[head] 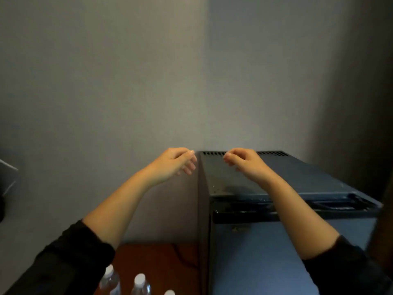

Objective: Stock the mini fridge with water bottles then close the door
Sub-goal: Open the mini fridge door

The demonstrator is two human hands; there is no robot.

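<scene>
Water bottles stand capped on a wooden surface left of the mini fridge, whose door looks closed; stocking appears not yet begun. Left hand and right hand hover empty, fingers loosely curled.

3 white-capped water bottles. 1 mini fridge with 1 door. 1 left grip and 1 right grip — 2 in all. 1 left sleeve and 1 right sleeve — 2 dark sleeves.
</scene>
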